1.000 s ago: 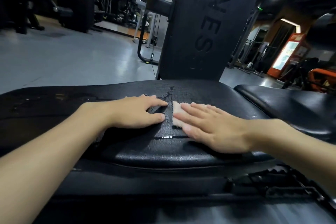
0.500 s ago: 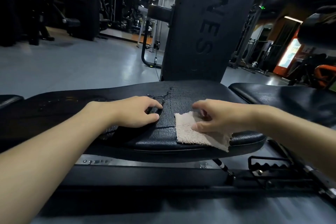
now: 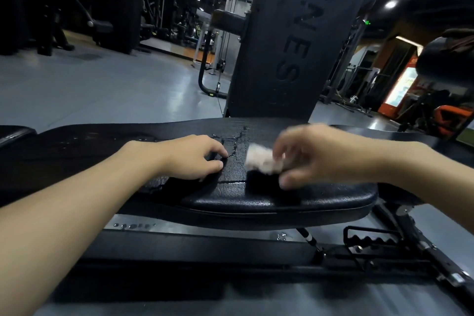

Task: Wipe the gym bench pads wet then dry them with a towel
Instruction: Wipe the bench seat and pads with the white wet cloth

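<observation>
A black gym bench pad [image 3: 256, 197] runs across the middle of the view, cracked and wet near its centre. My left hand [image 3: 189, 158] rests on the pad with curled fingers, and something dark lies under it that I cannot make out. My right hand [image 3: 315, 154] is blurred with motion and grips a small bunched pale towel [image 3: 261, 160], lifted a little above the pad. A second pad [image 3: 410, 137] lies to the right, mostly hidden behind my right arm.
A tall black upright pad [image 3: 295, 46] with raised letters stands just behind the bench. The bench's metal frame and notched adjuster [image 3: 372, 238] sit below the pad at lower right. Grey floor [image 3: 89, 90] and other gym machines lie beyond.
My right hand went from pressing flat on the towel to pinching it, then bunched it and lifted it off the pad. My left hand stayed in place, its fingers curling.
</observation>
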Demonstrator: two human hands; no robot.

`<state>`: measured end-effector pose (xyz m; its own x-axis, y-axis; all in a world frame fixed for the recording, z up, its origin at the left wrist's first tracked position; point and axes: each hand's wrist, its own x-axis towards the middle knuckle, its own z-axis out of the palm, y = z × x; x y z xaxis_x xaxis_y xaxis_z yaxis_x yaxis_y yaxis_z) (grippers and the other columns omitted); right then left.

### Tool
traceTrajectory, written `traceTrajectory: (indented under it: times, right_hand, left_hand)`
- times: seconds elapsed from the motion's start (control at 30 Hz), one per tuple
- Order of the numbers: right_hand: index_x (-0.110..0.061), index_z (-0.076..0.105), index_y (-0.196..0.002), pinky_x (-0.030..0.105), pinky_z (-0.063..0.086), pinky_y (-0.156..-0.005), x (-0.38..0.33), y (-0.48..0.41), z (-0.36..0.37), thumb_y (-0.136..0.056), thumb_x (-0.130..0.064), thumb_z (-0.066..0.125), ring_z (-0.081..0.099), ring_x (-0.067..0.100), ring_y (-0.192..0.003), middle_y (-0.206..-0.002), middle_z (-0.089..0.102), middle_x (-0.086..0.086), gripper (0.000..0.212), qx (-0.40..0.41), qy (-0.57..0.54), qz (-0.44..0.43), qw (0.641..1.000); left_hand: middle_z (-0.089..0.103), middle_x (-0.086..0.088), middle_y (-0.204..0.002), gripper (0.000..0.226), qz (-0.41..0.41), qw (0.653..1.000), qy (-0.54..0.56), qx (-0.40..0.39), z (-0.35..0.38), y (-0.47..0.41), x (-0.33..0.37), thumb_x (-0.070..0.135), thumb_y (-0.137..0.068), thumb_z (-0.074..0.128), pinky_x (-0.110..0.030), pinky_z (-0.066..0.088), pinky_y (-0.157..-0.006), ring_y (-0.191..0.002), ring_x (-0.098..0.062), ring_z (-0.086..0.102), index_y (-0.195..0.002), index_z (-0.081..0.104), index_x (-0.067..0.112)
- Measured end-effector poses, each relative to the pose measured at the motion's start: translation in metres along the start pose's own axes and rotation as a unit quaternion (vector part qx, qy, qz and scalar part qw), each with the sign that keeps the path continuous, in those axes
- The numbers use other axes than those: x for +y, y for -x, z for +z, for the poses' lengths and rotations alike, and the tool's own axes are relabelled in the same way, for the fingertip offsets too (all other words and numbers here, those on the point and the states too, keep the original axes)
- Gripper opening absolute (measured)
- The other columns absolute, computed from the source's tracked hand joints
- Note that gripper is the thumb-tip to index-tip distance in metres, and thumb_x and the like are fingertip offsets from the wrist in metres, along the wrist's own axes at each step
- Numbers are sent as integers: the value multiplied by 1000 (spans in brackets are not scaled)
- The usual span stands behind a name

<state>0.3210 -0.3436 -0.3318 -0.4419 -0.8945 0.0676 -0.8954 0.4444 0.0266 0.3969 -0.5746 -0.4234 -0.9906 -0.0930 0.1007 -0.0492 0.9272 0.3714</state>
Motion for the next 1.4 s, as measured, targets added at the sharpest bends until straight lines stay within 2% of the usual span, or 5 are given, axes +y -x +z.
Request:
traceTrajectory:
  times: [0.13, 0.33, 1.03, 1.23, 1.4]
  right_hand:
    - [-31, 65, -121, 26, 46, -87, -12, 16, 20, -96, -60, 37, 58, -2, -104, -117, 66, -16, 47, -3, -7, 26, 1000]
    - [-33, -4, -157, 32, -5, -122, -17, 10, 73, -91, -59, -5, -11, 12, -151, -166, -5, -9, 71, -112, 96, 37, 988]
    - [-38, 4, -156, 47, 2, -123, 110, -259, 105, -75, -68, 0, -1, 15, -153, -166, 1, -12, 87, -146, 67, 201, 966]
    - [-25, 16, -155, 47, 9, -121, 50, -195, 90, -101, -44, 11, 11, 27, -152, -165, 13, 0, 58, -123, 47, 152, 980]
    - [-29, 2, -158, 52, 4, -121, 2, -117, 82, -105, -39, 11, 4, 18, -152, -166, 4, -7, 55, -126, 55, 79, 987]
  left_hand:
    - [65, 5, -119, 32, 2, 1000, 9, 12, -2, 0, -4, 36, -96, 52, -28, 42, -97, -112, -13, 55, -128, 57, 36]
    - [56, 8, -121, 37, 7, 1000, 11, 24, 0, 1, -14, 40, -96, 51, -30, 40, -99, -113, -14, 53, -133, 55, 34]
    - [29, 14, -157, 61, 1, 999, -41, -23, 4, -12, -39, 77, -83, 41, -49, 25, -116, -146, -9, 24, -139, 32, 56]
    - [51, 19, -85, 49, -13, 999, -34, -7, -2, -11, -33, 65, -88, 49, -28, 34, -79, -91, -13, 49, -132, 44, 45]
    - [58, 15, -89, 29, -39, 999, 6, 30, -2, -13, -37, 45, -95, 50, -28, 39, -77, -86, -5, 55, -122, 56, 36]
